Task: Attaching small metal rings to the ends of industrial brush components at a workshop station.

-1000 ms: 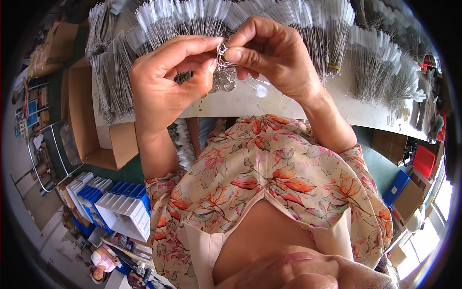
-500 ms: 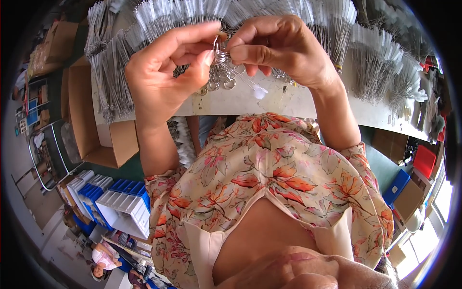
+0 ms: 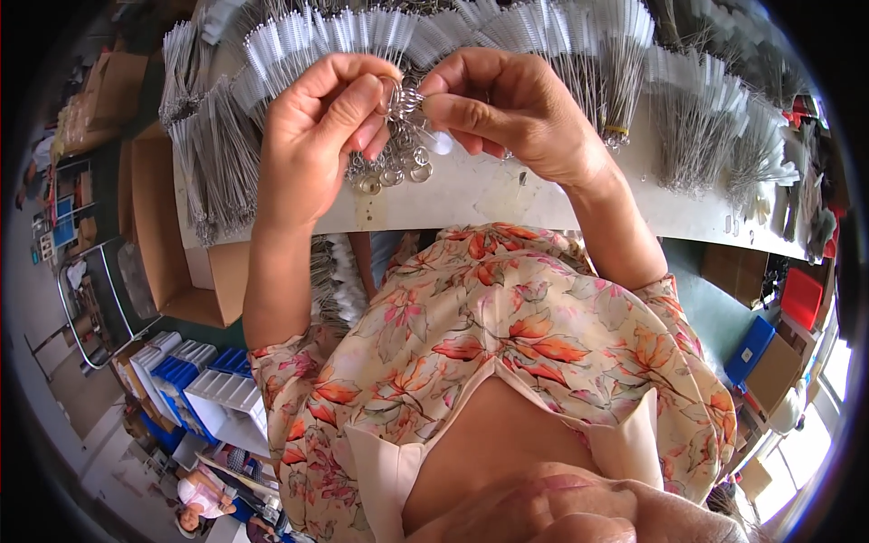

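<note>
My left hand [image 3: 328, 113] pinches a shiny metal ring [image 3: 389, 100] between thumb and fingers, above the table. Facing it, my right hand [image 3: 520, 113] is closed on the looped wire ends of several thin wire brushes [image 3: 410, 101]. The ring and the loops meet in the gap between the hands; whether they are linked I cannot tell. A white brush tip [image 3: 441, 143] shows below the right fingers. Under the hands lies a pile of loose metal rings [image 3: 395, 170] on the pale table [image 3: 489, 195].
Bundles of wire brushes with white bristles [image 3: 326, 36] line the table's far side, with more at left [image 3: 217, 163] and right [image 3: 688, 136]. An open cardboard box [image 3: 222, 285] stands below the left edge. Blue and white bins [image 3: 226, 389] sit lower left, near another person [image 3: 201, 493].
My left hand has turned, its fingers curling in, and now holds a ring. The brushes have swung so their white tip sits higher and nearer my right fingers.
</note>
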A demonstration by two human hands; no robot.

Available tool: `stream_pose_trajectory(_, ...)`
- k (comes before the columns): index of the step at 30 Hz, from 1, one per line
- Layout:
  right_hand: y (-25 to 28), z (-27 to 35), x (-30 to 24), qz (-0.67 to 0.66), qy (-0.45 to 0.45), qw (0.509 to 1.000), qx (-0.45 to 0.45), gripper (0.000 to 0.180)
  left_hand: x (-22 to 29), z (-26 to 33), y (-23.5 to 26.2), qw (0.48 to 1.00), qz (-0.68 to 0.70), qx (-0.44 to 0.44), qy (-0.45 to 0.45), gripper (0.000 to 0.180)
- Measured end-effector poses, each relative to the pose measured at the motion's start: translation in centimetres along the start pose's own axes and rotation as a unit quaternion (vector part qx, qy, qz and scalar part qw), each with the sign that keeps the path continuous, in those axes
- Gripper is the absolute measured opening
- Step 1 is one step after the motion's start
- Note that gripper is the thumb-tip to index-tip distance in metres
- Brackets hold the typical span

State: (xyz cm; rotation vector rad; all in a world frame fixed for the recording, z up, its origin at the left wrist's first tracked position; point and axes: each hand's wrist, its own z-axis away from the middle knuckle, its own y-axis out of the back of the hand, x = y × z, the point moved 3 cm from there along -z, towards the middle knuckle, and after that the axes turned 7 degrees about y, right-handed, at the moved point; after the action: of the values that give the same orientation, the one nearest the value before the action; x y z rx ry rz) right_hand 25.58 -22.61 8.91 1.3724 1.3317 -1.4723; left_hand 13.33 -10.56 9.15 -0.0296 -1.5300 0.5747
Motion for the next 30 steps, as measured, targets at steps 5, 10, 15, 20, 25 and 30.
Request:
stream_pose_trajectory(5, 0.2, 0.1, 0.0, -0.039, 0.024, 0.999, 0.013, 0.013, 2.1, 0.8, -2.0, 0.916, -0.389, 0.071, -0.074, 0.014)
stream_pose_trajectory(10, -0.1, 0.3, 0.0, -0.027, 0.066, 0.997, -0.018, 0.014, 1.1, 0.3, -1.4, 0.999, 0.007, 0.038, 0.037, 0.015)
stream_pose_trajectory(15, 1.1, 0.8, -0.8, -0.027, 0.035, 0.999, 0.018, 0.012, 3.0, 0.5, -3.2, 0.919, -0.391, 0.044, -0.020, 0.013)
stream_pose_trajectory(20, 0.9, 0.6, -0.9, -0.065, 0.077, 0.995, 0.017, 0.013, 2.6, -0.8, -3.2, 0.945, -0.282, 0.064, -0.152, 0.014)
stream_pose_trajectory(25, -0.4, 0.3, 0.0, 0.005, 0.161, 0.982, 0.093, 0.011, 1.2, -1.4, -3.4, 0.987, 0.054, 0.071, -0.133, 0.016)
stream_pose_trajectory(30, -1.8, -1.1, 1.8, 0.040, 0.185, 0.976, 0.106, 0.012, 2.6, 0.9, -2.9, 0.977, -0.033, 0.170, -0.126, 0.021)
